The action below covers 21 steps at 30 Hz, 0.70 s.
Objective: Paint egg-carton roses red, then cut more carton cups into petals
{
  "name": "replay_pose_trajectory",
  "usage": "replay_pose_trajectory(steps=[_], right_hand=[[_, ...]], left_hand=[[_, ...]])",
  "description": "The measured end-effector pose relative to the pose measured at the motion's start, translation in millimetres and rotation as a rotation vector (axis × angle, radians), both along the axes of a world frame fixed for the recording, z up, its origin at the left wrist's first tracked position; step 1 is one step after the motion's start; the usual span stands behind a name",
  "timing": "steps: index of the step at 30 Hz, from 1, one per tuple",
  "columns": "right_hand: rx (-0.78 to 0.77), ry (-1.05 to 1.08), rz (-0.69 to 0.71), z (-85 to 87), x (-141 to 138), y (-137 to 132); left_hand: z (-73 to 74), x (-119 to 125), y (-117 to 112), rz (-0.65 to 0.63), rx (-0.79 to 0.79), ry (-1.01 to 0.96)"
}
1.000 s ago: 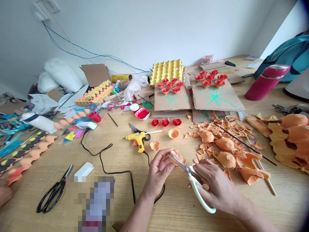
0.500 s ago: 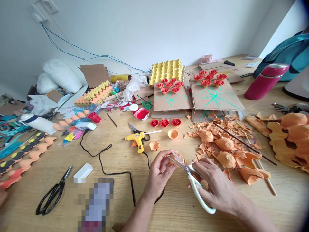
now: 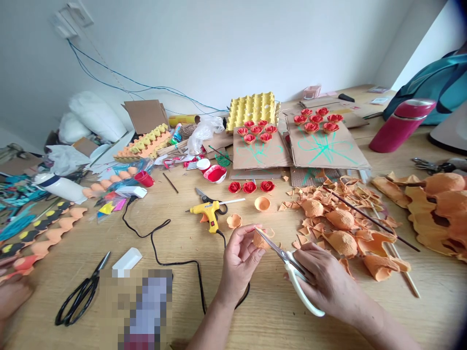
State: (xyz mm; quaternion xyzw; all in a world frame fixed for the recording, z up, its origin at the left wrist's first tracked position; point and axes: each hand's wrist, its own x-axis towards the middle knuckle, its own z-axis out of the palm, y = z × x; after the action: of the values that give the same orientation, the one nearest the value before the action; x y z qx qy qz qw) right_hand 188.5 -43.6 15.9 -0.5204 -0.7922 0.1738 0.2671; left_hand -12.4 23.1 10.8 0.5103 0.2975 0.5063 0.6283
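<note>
Between the fingers of my left hand (image 3: pixel 242 253) is an orange egg-carton cup (image 3: pixel 260 240), a thin curl of its rim sticking out to the right. My right hand (image 3: pixel 324 277) grips white-handled scissors (image 3: pixel 297 277), whose blades lie close together across the cup's edge. Just beyond my left hand sit a petal-cut orange cup (image 3: pixel 234 221) and a plain round cup (image 3: pixel 262 203). A yellow glue gun (image 3: pixel 208 214) lies to their left, on top of dark scissors (image 3: pixel 203 195). Three red paper roses (image 3: pixel 249 187) stand in a row behind.
Orange carton scraps (image 3: pixel 328 204) heap at the right. Cardboard sheets (image 3: pixel 324 150) carrying red roses stand behind, near a red paint dish (image 3: pixel 215 174). Black scissors (image 3: pixel 82 294) and a black cord (image 3: pixel 178 263) lie left. Another person's hand (image 3: pixel 14 295) shows at the left edge. A magenta bottle (image 3: pixel 401 125) stands right.
The scissors' blades have closed from apart, and a strip at the cup's rim now curls away. The other person's hand has come further into view at the left.
</note>
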Motion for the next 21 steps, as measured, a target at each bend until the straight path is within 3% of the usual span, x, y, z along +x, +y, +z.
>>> replay_pose_trajectory(steps=[4, 11, 21], right_hand=[[-0.024, -0.012, -0.046, -7.3, 1.2, 1.4], [-0.022, 0.119, -0.206, -7.5, 8.5, 4.4], [-0.1, 0.342, -0.229, -0.9, 3.4, 2.2]], left_hand=[[-1.9, -1.6, 0.6, 0.026, -0.018, 0.027], [-2.7, -0.1, -1.7, -0.072, -0.274, -0.081], [2.5, 5.0, -1.1, -0.181, -0.43, -0.146]])
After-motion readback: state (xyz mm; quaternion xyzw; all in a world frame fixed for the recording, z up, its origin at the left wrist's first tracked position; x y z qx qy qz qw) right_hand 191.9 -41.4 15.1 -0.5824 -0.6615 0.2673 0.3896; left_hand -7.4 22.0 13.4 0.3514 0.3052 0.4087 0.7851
